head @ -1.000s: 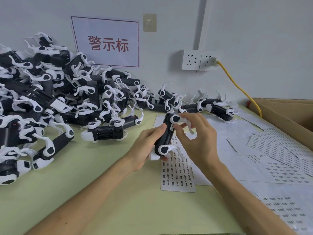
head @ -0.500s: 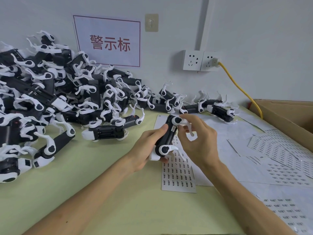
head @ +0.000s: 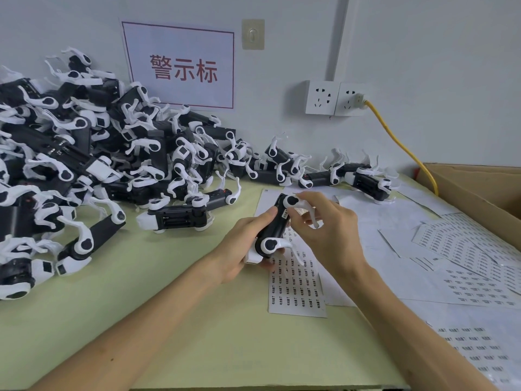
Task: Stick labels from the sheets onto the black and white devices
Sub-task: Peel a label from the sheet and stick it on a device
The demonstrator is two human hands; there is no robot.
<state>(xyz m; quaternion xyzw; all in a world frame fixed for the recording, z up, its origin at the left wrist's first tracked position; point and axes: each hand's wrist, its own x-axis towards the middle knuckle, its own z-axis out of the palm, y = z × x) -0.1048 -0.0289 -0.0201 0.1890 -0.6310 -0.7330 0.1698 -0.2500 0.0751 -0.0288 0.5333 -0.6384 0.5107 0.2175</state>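
Left hand grips a black and white device from the side, its thumb lying along the black body and its fingers wrapped underneath near the white lower end. Right hand meets the same device at its upper end, fingers bent around the white leg there and thumb tip set against the body. A small white label sits on the black body right at that thumb tip; the thumb seems to press on it, though the contact is too small to tell for sure. The device is held tilted just above a label sheet that lies flat on the pale green table, directly in front of the person.

To the left a large pile of devices leans against the wall, and one single device lies on its side at the pile's near edge. A short row of devices runs along the wall behind the hands. More label sheets are spread over white paper to the right, beside an open cardboard box. A yellow cable drops from the wall sockets toward the box, and a sign with red characters hangs on the wall above the pile.
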